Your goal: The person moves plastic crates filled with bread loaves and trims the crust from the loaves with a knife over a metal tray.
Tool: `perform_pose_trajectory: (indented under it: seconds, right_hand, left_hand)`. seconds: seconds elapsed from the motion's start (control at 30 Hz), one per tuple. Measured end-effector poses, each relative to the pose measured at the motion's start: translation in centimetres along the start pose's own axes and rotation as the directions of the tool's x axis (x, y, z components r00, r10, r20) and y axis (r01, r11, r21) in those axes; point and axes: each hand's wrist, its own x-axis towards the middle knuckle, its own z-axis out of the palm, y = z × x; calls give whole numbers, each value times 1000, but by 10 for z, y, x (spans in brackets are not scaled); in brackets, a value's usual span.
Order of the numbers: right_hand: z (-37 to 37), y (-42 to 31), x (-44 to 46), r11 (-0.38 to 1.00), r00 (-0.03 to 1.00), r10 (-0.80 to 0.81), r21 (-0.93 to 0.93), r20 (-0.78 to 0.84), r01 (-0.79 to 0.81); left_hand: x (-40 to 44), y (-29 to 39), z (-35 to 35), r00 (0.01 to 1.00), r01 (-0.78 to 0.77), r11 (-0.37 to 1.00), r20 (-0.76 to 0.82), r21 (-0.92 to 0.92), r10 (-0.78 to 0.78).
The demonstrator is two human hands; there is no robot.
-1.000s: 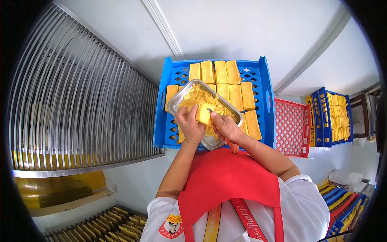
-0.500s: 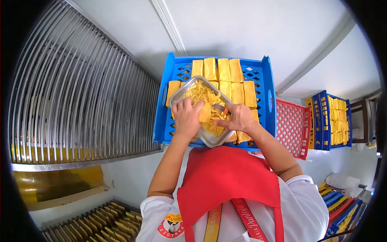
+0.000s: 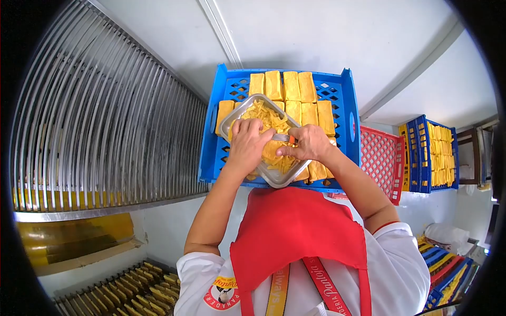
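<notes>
A metal tray [image 3: 278,179] heaped with yellow shavings [image 3: 259,111] rests tilted over the loaves in a blue crate. Within it, my left hand [image 3: 247,146] is closed round a yellow loaf [image 3: 270,151], which shows partly beneath the fingers. My right hand [image 3: 310,142] grips a knife [image 3: 281,137] by its orange handle. The blade points left and lies along the loaf's upper side, close to my left thumb. Rectangular yellow loaves [image 3: 307,87] stand in rows behind and to the right of the tray.
The blue crate [image 3: 348,95] has high side walls. On the left is a tall rack of metal slats [image 3: 110,116]. A red crate [image 3: 380,158] and a dark blue crate [image 3: 420,152] of yellow pieces stand on the right. Below left, a rack holds several yellow slabs [image 3: 132,289].
The knife has swung from slanting down beside the loaf to lying nearly level across its upper side. My right hand has shifted slightly up and left. The whole view has moved a little.
</notes>
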Motion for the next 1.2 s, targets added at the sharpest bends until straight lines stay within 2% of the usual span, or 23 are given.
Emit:
perform_pose_trajectory:
  seconds: [0.17, 0.27, 0.33, 0.37, 0.43, 0.47, 0.5, 0.53, 0.57, 0.6, 0.63, 0.67, 0.7, 0.77, 0.8, 0.9, 0.97, 1.0, 1.07, 1.2]
  right_hand:
    - [10, 5, 1, 1000, 997, -4, -11, 71, 5]
    - [11, 6, -6, 1000, 996, -23, -5, 86, 23]
    - [4, 4, -15, 999, 1000, -20, 45, -24, 21]
    - [3, 5, -16, 999, 999, -27, 42, -28, 28]
    - [0, 5, -19, 994, 993, 65, 98, -95, -56]
    - [-2, 3, -19, 991, 991, 79, 118, -106, -66]
    - [-6, 0, -20, 991, 991, 77, 120, -106, -65]
    - [-10, -3, -20, 983, 987, 149, 115, -64, -141]
    - [-10, -6, -20, 972, 977, 214, 107, -16, -211]
    - [-4, -1, -18, 974, 980, 201, 109, -6, -199]
    - [7, 10, -19, 975, 969, 222, 54, -109, -218]
    - [14, 21, -21, 971, 949, 235, 3, -209, -239]
    - [16, 31, -25, 971, 951, 220, -47, -217, -236]
    - [17, 42, -28, 947, 950, 280, -123, -140, -297]
    - [24, 51, -29, 951, 954, 269, -121, -133, -285]
    - [41, 70, -26, 947, 956, 291, -133, -36, -293]
    - [39, 72, -27, 893, 907, 422, -181, 14, -412]
    - [34, 73, -32, 885, 904, 427, -200, -9, -420]
    - [22, 75, -41, 870, 890, 455, -207, -8, -447]
    - [18, 88, -58, 828, 847, 530, -196, -32, -526]
  left_hand:
    - [2, -1, 0, 1000, 2, 1000, 9, -25, -2]
    - [0, -6, -1, 996, 83, 997, 35, 1, -83]
    - [-1, -9, -4, 939, 304, 950, 187, -71, -287]
    - [-2, -13, -3, 940, 305, 950, 181, -67, -289]
    - [-7, -21, 6, 851, 518, 789, 294, -330, -435]
    - [-9, -25, 10, 851, 517, 791, 292, -328, -436]
    - [-12, -29, 14, 868, 495, 753, 273, -433, -414]
    - [-16, -32, 17, 883, 469, 704, 251, -533, -397]
    - [-21, -39, 19, 877, 479, 701, 254, -529, -408]
    - [-24, -48, 19, 862, 483, 665, 178, -569, -474]
    - [-32, -55, 17, 834, 485, 629, 104, -608, -542]
    - [-33, -45, -14, 763, 623, 708, 56, -333, -644]
    - [-33, -37, -33, 689, 713, 681, -13, -168, -725]
    - [-55, -50, -29, 562, 827, 562, 1, -28, -827]
    - [-67, -51, -22, 553, 833, 553, -4, -22, -833]
    - [-100, -46, 8, 558, 787, 577, 148, 218, -817]
    - [-118, -43, 37, 618, 726, 618, 109, 302, -779]
    - [-125, -47, 49, 609, 732, 611, 113, 300, -785]
    - [-129, -50, 61, 682, 660, 659, 80, 360, -727]
    - [-123, -45, 76, 730, 620, 660, -3, 424, -683]
